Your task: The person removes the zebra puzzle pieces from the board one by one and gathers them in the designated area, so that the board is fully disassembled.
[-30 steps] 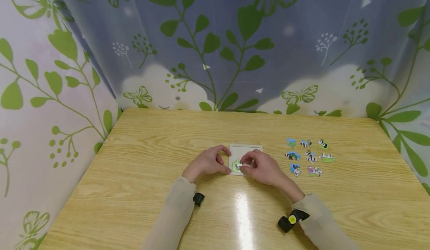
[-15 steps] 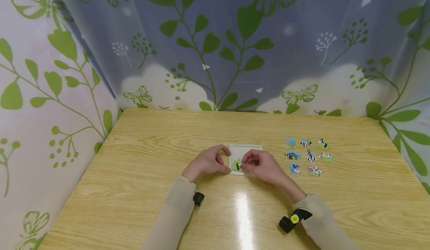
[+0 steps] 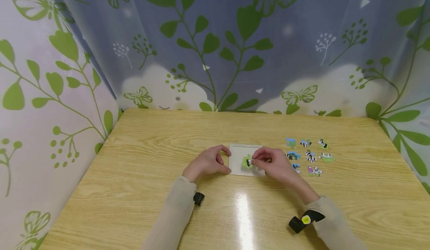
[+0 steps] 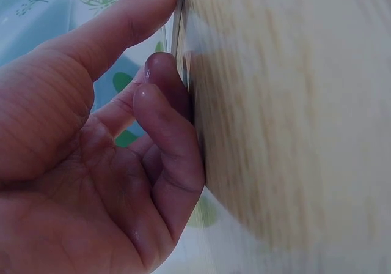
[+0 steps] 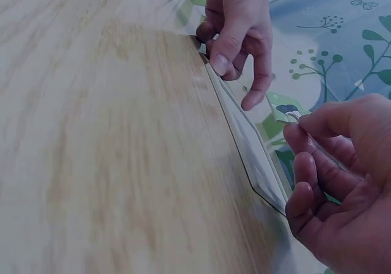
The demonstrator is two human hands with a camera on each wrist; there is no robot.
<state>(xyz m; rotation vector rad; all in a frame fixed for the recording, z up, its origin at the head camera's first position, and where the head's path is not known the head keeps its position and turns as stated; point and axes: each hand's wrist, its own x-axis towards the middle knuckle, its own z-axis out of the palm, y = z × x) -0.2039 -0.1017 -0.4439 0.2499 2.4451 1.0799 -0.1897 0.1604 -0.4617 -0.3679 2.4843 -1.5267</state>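
My right hand (image 3: 273,164) pinches a puzzle piece (image 3: 247,162), green with a black-and-white detail, between thumb and index finger. In the right wrist view this puzzle piece (image 5: 285,107) is raised over the tray, its green face partly hidden by the fingertips. Below it lies a shallow, pale square puzzle tray (image 3: 237,151), its right part covered by my right hand. At the tray's left edge, my left hand (image 3: 207,162) rests with thumb and index finger spread along the rim. The left wrist view shows the other fingers of the left hand (image 4: 122,133) loosely bent by the wooden table.
Several loose puzzle pieces (image 3: 310,156) with animal pictures lie in rows to the right of the tray, some partly behind my right hand. The wooden table (image 3: 151,138) reaches back to a curtain (image 3: 215,48) printed with leaves and butterflies.
My right hand has lifted the green puzzle piece from the tray's lower left corner and carried it to the right. The left hand has stayed at the tray's left edge.
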